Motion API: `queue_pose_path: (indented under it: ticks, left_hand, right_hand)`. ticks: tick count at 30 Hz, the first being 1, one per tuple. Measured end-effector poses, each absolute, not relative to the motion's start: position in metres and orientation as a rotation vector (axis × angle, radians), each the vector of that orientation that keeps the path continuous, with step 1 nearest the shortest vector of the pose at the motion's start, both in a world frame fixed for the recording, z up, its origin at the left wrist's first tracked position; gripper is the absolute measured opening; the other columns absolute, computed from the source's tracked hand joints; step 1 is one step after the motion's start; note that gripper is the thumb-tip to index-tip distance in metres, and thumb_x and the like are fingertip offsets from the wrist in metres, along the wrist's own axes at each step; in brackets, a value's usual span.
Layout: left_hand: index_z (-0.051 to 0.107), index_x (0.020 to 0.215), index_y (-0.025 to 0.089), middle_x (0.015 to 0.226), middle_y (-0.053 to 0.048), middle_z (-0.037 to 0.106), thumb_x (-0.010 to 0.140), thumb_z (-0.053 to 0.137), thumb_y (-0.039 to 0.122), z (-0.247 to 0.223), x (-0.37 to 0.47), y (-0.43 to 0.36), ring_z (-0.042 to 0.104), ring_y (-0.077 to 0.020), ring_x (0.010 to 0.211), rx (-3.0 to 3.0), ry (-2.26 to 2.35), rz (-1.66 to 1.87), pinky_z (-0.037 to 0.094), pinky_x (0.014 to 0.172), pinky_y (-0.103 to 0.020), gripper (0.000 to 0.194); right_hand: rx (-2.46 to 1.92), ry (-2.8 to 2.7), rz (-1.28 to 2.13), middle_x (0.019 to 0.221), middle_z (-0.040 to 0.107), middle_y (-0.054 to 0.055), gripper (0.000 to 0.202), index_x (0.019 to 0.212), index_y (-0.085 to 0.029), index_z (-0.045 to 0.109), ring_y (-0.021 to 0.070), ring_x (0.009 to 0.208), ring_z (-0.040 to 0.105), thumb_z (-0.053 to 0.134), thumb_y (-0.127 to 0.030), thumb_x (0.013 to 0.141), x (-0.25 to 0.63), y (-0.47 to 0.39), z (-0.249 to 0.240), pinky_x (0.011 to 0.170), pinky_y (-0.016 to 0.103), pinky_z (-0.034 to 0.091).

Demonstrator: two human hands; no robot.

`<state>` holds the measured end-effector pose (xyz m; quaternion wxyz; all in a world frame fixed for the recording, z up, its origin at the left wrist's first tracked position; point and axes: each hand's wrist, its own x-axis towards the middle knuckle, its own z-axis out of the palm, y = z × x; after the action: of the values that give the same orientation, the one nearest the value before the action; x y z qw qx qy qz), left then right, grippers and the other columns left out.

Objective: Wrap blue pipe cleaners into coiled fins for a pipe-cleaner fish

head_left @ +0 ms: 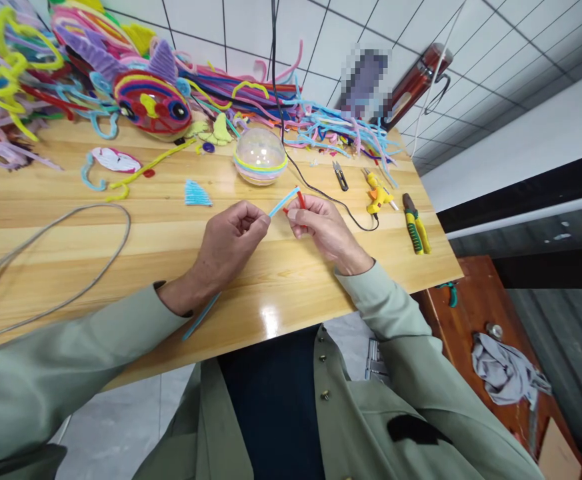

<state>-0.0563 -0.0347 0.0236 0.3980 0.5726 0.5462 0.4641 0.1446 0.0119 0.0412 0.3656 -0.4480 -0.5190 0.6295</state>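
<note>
My left hand (233,240) pinches a light blue pipe cleaner (285,201). Its tail comes out below my left wrist and lies toward the table's front edge. Facing it, my right hand (323,227) is closed on a short, bent red piece (301,198) that looks like pipe cleaner; the fingers partly cover it. The blue tip meets the red piece above my right fingers. Just beyond both hands sits a clear plastic ball (261,157) with yellow and blue bands around it. A small light blue ribbed patch (197,193) lies to the left.
Yellow-handled pliers (417,227), a yellow glue gun (378,193) with a black cord and small thread snips (340,176) lie at the right. Behind are heaped pipe cleaners (321,127), a colourful fish-like figure (153,103) and a red flask (418,83). A grey cable (125,233) loops at left.
</note>
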Motion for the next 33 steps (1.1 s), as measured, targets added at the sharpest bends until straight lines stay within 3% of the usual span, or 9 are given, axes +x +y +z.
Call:
queue_pose_path:
  ticks: [16,33]
  left_hand:
    - [0.067,0.083,0.024,0.075,0.0,0.067,0.092,0.068,0.043,0.0165,-0.0538,-0.0363,0.057,-0.0175,0.071,1.438,1.347,1.126,0.048,0.065,-0.03,0.02]
    - [0.067,0.082,0.024,0.072,0.002,0.066,0.092,0.066,0.039,0.0151,-0.0535,-0.0373,0.056,-0.0159,0.067,1.524,1.337,1.123,0.046,0.064,-0.03,0.018]
  right_hand:
    - [-1.132,-1.396,1.507,0.073,0.059,-0.005,0.019,0.086,-0.022,0.073,0.0098,0.062,0.047,0.083,-0.038,0.081,0.1451,0.0116,0.0353,0.061,0.026,0.043]
    - [-1.083,-1.415,1.518,0.073,0.061,-0.005,0.015,0.082,-0.023,0.067,0.0099,0.063,0.05,0.078,-0.032,0.082,0.146,0.011,0.0327,0.065,0.026,0.045]
